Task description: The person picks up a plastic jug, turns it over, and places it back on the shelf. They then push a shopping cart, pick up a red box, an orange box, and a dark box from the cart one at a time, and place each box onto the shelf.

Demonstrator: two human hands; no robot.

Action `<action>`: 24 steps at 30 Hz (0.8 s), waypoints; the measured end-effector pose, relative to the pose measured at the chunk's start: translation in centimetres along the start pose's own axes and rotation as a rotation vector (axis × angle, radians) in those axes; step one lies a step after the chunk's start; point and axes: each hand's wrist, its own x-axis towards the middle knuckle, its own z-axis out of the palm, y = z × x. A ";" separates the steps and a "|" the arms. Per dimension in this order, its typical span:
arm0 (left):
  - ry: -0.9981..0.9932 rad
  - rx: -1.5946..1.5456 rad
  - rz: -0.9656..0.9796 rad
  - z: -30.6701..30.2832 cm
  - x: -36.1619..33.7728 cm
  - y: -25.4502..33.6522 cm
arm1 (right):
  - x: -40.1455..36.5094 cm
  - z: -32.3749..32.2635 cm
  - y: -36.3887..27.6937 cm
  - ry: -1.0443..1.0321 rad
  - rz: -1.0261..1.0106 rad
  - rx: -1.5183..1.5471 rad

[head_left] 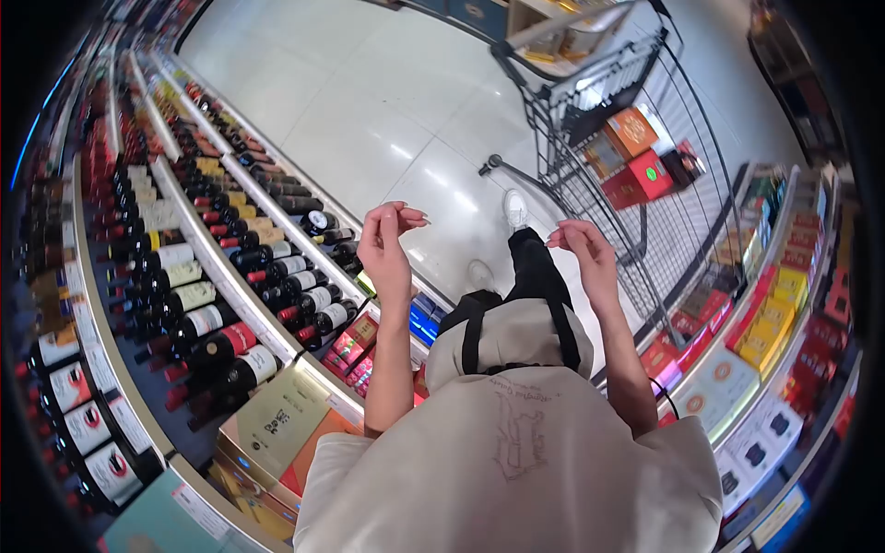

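My left hand point(388, 236) is raised in front of my body, beside the wine bottle shelves, its fingers loosely bent and apart with nothing in them. Level with it on the other side, my right hand point(587, 251) hovers near the shopping cart point(636, 249) without holding anything, fingers half curled. Inside the cart lie a red box point(636, 180), an orange-and-brown box point(631, 132) and a dark package point(682, 166). Rows of dark wine bottles point(318, 318) lie tilted on the racks closest to my left hand.
Tiered wine shelves point(217, 244) run along my left. Another shelf with yellow boxes point(767, 332) and red boxes stands at my right, beyond the cart. Pale floor tiles point(369, 111) stretch ahead. Gift boxes point(277, 419) sit low at the left.
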 end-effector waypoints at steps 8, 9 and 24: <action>-0.402 0.085 -0.040 10.4 -2.4 0.3 | -8.4 -11.1 2.9 0.563 0.016 0.078; -0.430 0.082 -0.041 11.5 -2.8 0.3 | -8.7 -11.9 2.9 0.586 0.018 0.089; -0.957 0.431 0.113 29.3 -5.2 -2.6 | -7.2 -25.3 0.2 0.720 -0.069 0.198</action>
